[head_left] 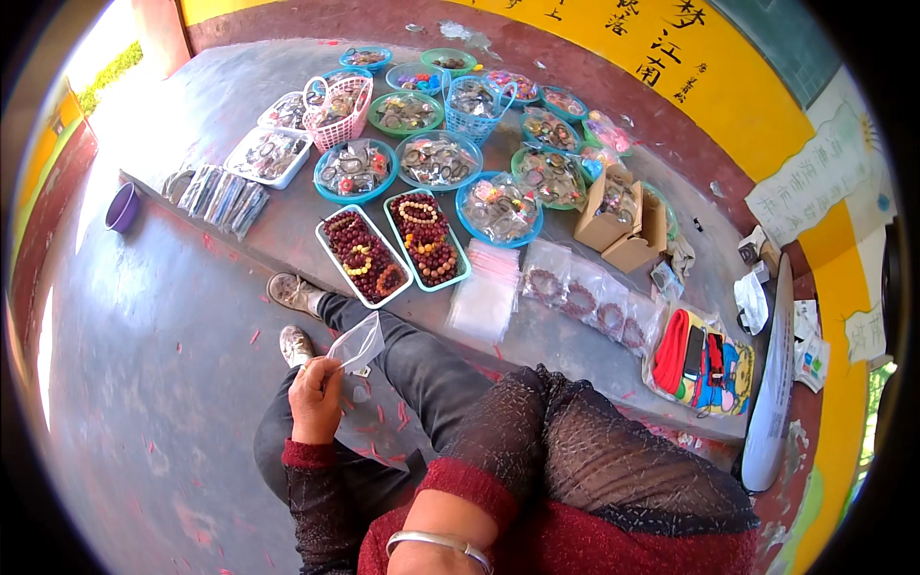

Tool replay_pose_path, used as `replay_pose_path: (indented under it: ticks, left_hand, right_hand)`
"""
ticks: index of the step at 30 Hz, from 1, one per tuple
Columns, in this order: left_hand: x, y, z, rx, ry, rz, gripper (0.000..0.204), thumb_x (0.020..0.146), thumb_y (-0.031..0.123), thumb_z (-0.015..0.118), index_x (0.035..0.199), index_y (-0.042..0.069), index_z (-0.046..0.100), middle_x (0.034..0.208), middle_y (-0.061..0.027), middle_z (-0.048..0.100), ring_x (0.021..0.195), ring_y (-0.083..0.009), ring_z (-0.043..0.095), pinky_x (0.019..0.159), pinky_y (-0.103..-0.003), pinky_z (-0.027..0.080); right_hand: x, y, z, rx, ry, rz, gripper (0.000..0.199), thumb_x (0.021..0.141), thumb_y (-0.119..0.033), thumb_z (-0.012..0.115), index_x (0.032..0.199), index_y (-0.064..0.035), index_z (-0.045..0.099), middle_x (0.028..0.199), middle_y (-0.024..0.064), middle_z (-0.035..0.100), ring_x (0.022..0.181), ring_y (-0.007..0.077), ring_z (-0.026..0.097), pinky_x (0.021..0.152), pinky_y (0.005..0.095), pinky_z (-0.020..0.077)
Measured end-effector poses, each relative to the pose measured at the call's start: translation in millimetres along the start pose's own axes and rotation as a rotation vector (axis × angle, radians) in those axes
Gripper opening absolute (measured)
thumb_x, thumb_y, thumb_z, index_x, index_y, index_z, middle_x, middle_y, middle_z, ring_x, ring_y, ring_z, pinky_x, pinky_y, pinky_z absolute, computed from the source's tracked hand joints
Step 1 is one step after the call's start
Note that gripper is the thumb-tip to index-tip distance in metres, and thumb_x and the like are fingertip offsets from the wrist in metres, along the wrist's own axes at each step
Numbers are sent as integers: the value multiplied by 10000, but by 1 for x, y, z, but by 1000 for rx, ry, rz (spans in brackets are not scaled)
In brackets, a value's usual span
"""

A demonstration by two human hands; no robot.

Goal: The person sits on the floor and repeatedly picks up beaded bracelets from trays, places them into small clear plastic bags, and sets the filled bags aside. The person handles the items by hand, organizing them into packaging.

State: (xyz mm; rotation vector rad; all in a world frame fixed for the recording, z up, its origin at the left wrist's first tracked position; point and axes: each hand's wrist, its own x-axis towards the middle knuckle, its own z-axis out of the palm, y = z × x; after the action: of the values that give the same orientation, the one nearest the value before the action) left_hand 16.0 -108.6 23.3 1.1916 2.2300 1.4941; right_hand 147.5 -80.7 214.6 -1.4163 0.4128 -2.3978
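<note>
My left hand (314,398) is raised above my knees and pinches a small clear plastic bag (356,342) by its lower corner; the bag looks empty. Of my right arm only the forearm with a silver bangle (439,544) shows at the bottom edge, and the hand itself is out of view. In front of my feet, on a low grey ledge (287,225), lie two teal-rimmed trays of dark red and yellow bead bracelets (364,257) (427,238). A stack of clear bags (487,292) lies beside them, and a row of bagged bracelets (586,299) follows to the right.
Several blue and green bowls of bagged trinkets (439,160) fill the ledge behind, with a pink basket (337,110), a blue basket (476,107) and two cardboard boxes (613,222). A purple bowl (123,208) sits far left. A colourful bag (700,366) and a white board (772,383) lie right.
</note>
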Motion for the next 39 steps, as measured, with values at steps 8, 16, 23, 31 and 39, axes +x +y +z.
replay_pose_path:
  ticks: [8, 16, 23, 31, 39]
  left_hand:
    - [-1, -5, -3, 59, -20, 50, 68, 781, -1, 599, 848, 2, 589, 810, -114, 610, 715, -233, 598, 659, -298, 468]
    - [-3, -10, -4, 52, 10, 36, 86, 771, -4, 603, 854, 9, 585, 804, -119, 607, 709, -254, 601, 653, -303, 475]
    - [-4, -6, -9, 65, 123, 68, 89, 779, -11, 583, 864, 13, 582, 820, -123, 604, 739, -273, 601, 671, -321, 476]
    - [0, -12, -4, 102, 109, 66, 93, 793, 10, 584, 885, 22, 591, 847, -140, 606, 804, -305, 603, 710, -346, 481]
    - [5, -12, 3, 106, 87, 78, 85, 791, 11, 585, 876, 17, 591, 867, -143, 606, 817, -314, 598, 725, -349, 488]
  right_hand:
    - [3, 8, 11, 50, -59, -18, 384, 790, 70, 430, 1171, 109, 462, 1069, 209, 586, 987, 269, 559, 837, 335, 446]
    - [-19, -28, -10, -310, -245, 100, 275, 845, -2, 451, 1100, 80, 515, 1008, 222, 586, 903, 342, 576, 750, 376, 458]
    - [-121, -125, -95, -804, 926, 490, 148, 778, -22, 556, 858, 39, 666, 804, 115, 663, 764, 166, 626, 689, 265, 498]
    - [-306, -135, -252, -2086, 1093, 1241, 288, 736, -107, 571, 1016, -86, 636, 985, 172, 612, 970, 336, 574, 844, 399, 464]
    - [-302, -103, -296, -2126, 710, 1807, 166, 830, -75, 506, 958, -98, 609, 1021, 115, 569, 979, 274, 574, 817, 378, 491]
